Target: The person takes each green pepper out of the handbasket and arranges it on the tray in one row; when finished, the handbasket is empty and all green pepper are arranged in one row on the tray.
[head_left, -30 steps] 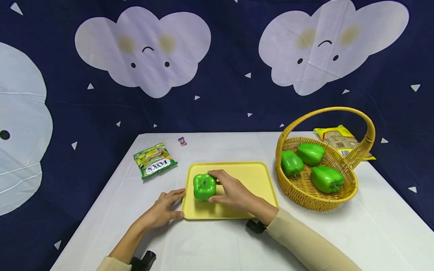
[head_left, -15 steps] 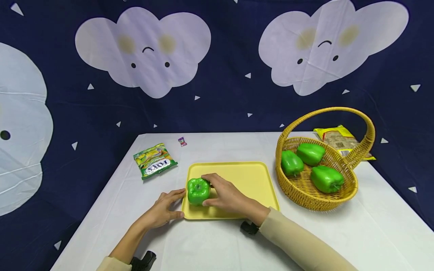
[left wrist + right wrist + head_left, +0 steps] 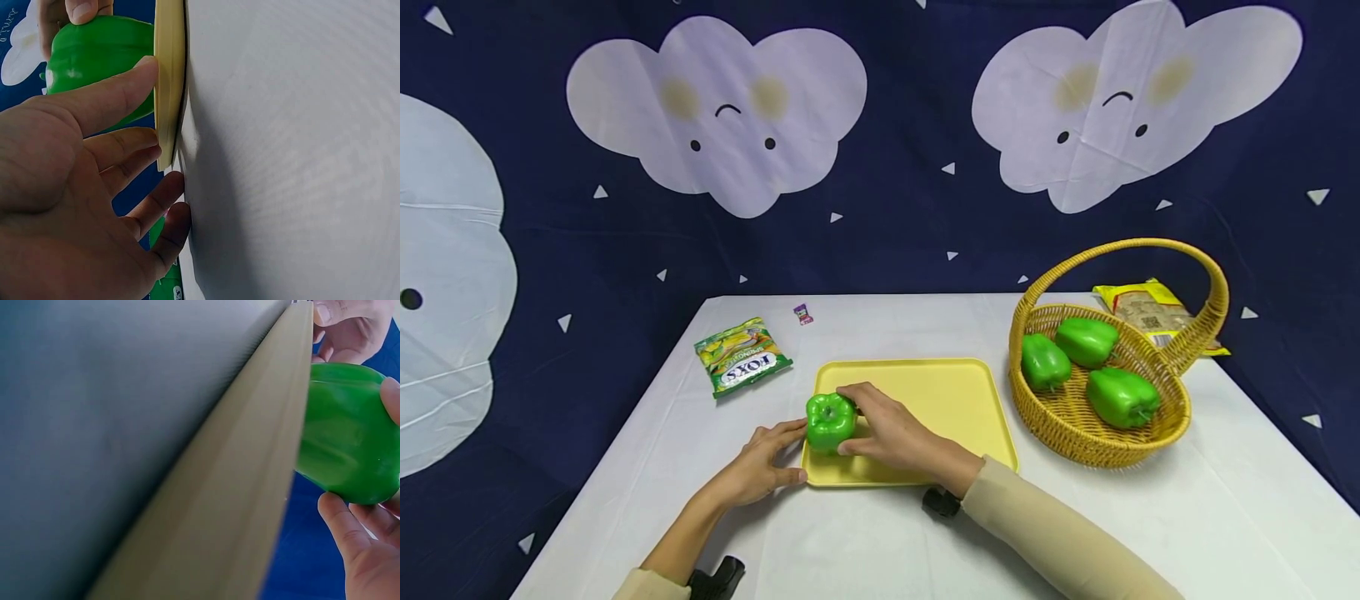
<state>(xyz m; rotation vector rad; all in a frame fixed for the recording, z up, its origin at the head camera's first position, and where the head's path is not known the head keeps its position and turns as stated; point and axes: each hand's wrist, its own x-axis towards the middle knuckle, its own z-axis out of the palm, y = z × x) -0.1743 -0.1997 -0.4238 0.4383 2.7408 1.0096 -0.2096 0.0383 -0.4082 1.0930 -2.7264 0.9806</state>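
Observation:
A glossy green bell pepper stands stem-up at the left end of the yellow tray. My right hand grips it from the right, thumb on the near side and fingers on the far side. In the right wrist view the pepper sits between thumb and fingers, close to the tray's rim. My left hand has its fingers spread, with thumb and fingertips at the tray's left edge. The left wrist view shows the left thumb against the rim, overlapping the pepper.
To the right stands a wicker basket with a tall handle and 3 green bell peppers in it. Behind it lies a yellow packet. A green Fox's candy bag and a small purple wrapped sweet lie back left.
My right hand has moved the bell pepper leftward across the tray to its left edge, close to the left fingertips. My left hand has stayed at the tray's edge.

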